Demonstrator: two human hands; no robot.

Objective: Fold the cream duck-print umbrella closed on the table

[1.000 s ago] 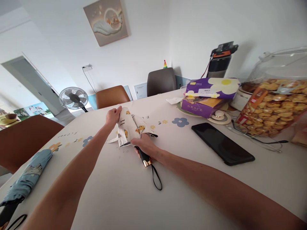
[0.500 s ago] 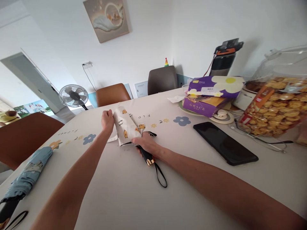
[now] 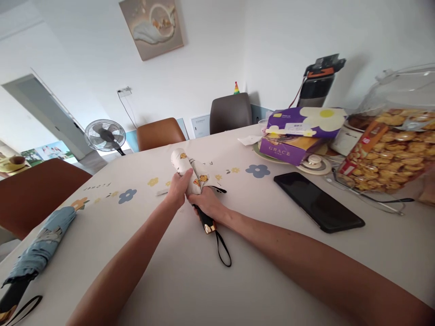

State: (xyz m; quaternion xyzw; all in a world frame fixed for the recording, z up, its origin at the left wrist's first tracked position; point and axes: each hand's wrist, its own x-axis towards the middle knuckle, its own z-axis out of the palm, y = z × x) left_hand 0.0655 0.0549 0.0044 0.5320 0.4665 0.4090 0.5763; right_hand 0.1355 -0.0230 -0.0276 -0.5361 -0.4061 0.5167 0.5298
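Observation:
A folded white umbrella (image 3: 195, 181) printed with small yellow figures lies at the middle of the table, tilted away from me. My right hand (image 3: 207, 203) is closed round its lower end, where the fabric meets the black handle with a gold tip. A black wrist loop hangs from that handle onto the table. My left hand (image 3: 180, 186) grips the rolled fabric from the left side, thumb on top. Beside it a narrow pale strip sticks out to the left. A dark strap end shows to the right of my right hand.
A blue folded umbrella (image 3: 42, 246) lies at the left table edge. To the right are a black phone (image 3: 317, 201), eyeglasses (image 3: 374, 199), purple boxes (image 3: 283, 147), a dark bottle (image 3: 317, 86) and a clear jar of snacks (image 3: 397, 154). Chairs (image 3: 159, 132) stand round the table.
My left hand has moved right and nearer, bringing the loose fabric flap round the umbrella, which is now a narrower roll. My right hand stays on the lower end.

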